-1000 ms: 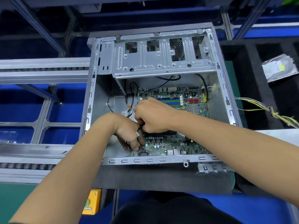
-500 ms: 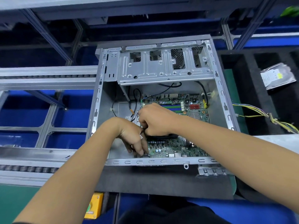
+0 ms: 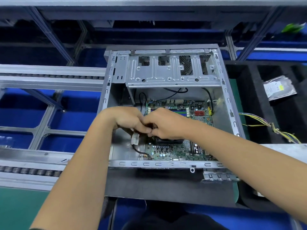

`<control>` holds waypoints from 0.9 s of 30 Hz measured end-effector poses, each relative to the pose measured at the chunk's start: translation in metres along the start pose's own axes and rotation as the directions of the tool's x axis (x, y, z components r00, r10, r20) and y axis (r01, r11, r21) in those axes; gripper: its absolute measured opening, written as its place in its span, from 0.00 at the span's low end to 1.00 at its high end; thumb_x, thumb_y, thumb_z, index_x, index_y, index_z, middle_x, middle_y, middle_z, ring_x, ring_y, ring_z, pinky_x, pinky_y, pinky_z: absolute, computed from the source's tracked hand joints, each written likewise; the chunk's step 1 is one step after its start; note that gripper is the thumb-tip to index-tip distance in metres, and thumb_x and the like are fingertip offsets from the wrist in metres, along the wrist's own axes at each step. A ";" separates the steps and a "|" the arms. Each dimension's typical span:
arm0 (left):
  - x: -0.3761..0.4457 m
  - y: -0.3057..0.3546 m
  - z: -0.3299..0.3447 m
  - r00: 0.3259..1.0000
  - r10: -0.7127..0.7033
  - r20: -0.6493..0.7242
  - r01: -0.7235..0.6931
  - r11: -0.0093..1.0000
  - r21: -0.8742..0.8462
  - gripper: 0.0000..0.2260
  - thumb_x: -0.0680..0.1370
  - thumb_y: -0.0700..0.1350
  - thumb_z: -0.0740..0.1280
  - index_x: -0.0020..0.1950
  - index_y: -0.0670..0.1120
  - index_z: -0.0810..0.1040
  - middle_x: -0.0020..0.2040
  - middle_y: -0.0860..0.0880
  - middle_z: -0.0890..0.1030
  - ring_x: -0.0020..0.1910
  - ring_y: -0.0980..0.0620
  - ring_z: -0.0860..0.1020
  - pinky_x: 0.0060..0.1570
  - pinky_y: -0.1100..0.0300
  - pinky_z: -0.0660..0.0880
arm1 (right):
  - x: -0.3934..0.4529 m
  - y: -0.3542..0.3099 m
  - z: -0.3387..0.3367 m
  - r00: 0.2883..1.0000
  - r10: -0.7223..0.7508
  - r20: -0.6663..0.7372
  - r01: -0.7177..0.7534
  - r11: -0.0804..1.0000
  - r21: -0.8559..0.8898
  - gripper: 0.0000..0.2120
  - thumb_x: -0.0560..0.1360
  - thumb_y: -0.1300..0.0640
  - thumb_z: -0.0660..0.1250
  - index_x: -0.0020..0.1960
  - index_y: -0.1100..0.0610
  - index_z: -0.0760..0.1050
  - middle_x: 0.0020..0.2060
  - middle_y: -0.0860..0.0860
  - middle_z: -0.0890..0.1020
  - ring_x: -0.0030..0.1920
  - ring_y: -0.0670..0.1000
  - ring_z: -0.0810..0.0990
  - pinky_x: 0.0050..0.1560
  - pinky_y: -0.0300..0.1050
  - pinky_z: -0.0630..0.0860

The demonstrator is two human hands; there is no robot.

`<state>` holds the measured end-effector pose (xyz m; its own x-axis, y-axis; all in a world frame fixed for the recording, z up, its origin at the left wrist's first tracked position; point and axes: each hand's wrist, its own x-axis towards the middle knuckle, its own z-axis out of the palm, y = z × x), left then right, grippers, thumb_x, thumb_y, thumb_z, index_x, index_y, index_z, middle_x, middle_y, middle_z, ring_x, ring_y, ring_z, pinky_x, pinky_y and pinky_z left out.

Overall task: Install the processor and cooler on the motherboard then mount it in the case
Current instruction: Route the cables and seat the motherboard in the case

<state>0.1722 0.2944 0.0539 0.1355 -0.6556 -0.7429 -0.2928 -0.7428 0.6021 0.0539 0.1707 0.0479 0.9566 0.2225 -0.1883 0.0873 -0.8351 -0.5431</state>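
Note:
The open grey computer case (image 3: 159,164) lies on its side with the green motherboard (image 3: 176,151) seated inside it. A black cooler (image 3: 167,141) sits on the board, mostly hidden under my hands. My left hand (image 3: 126,120) and my right hand (image 3: 164,123) meet above the cooler's left edge, their fingers curled around a thin black cable. A white connector (image 3: 134,138) hangs from that cable just below my left hand, and the cable loops down to the board's lower left corner.
A drive cage (image 3: 172,70) spans the case's far end. A hard drive (image 3: 279,87) lies in black foam at the right, beside a bundle of yellow wires (image 3: 272,126). Conveyor rails (image 3: 49,77) run along the left.
My left hand has risen from the board's lower left corner up to my right hand, drawing the cable and its white connector up. The view has shifted, so the case sits lower in it.

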 end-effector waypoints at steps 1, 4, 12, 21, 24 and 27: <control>-0.001 0.001 -0.001 0.999 0.033 -0.042 -0.034 0.999 -0.040 0.11 0.75 0.37 0.69 0.35 0.49 0.84 0.33 0.53 0.79 0.34 0.57 0.75 0.42 0.62 0.73 | -0.001 -0.002 -0.001 1.000 0.018 0.023 -0.018 1.000 0.020 0.11 0.73 0.59 0.73 0.53 0.57 0.75 0.38 0.49 0.78 0.37 0.48 0.74 0.42 0.46 0.73; -0.006 0.000 -0.004 0.980 0.142 -0.139 -0.157 0.982 -0.103 0.16 0.70 0.25 0.61 0.47 0.43 0.81 0.41 0.47 0.81 0.40 0.54 0.76 0.43 0.60 0.73 | -0.002 -0.008 -0.003 0.996 0.051 0.069 -0.061 0.988 0.141 0.15 0.73 0.58 0.73 0.55 0.56 0.70 0.41 0.49 0.81 0.35 0.41 0.75 0.41 0.44 0.75; 0.011 -0.001 0.004 0.868 0.130 -0.479 0.006 0.962 0.272 0.14 0.70 0.30 0.57 0.37 0.43 0.81 0.35 0.53 0.79 0.39 0.51 0.76 0.41 0.60 0.72 | -0.011 -0.022 0.014 0.978 0.099 0.184 -0.125 0.983 0.135 0.14 0.72 0.57 0.74 0.52 0.59 0.73 0.33 0.47 0.80 0.35 0.43 0.79 0.39 0.46 0.77; 0.024 0.001 0.009 0.845 0.183 -0.502 -0.017 0.948 0.318 0.09 0.68 0.31 0.56 0.33 0.40 0.72 0.37 0.38 0.76 0.37 0.48 0.69 0.37 0.52 0.72 | -0.018 -0.022 0.035 0.959 0.130 0.252 -0.122 0.991 -0.045 0.14 0.74 0.61 0.69 0.49 0.58 0.63 0.34 0.50 0.69 0.36 0.54 0.71 0.32 0.46 0.64; 0.024 0.002 0.008 0.843 0.192 -0.503 -0.018 0.944 0.329 0.09 0.68 0.31 0.56 0.33 0.41 0.71 0.37 0.39 0.75 0.37 0.48 0.68 0.36 0.53 0.70 | -0.016 -0.022 0.037 0.962 0.109 0.252 -0.092 0.993 -0.077 0.08 0.74 0.62 0.68 0.48 0.63 0.71 0.36 0.54 0.73 0.37 0.55 0.71 0.33 0.43 0.60; 0.024 0.003 0.009 0.843 0.195 -0.502 -0.021 0.943 0.332 0.09 0.69 0.30 0.56 0.34 0.41 0.71 0.37 0.40 0.74 0.37 0.48 0.68 0.35 0.53 0.69 | -0.014 -0.022 0.040 0.962 0.115 0.248 -0.094 0.991 -0.096 0.07 0.73 0.64 0.68 0.48 0.64 0.72 0.36 0.57 0.75 0.37 0.56 0.71 0.35 0.45 0.63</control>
<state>0.1663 0.2778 0.0349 0.5319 -0.7658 -0.3615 -0.5933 -0.6416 0.4861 0.0275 0.2058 0.0298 0.8612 0.2426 -0.4466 0.0234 -0.8968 -0.4419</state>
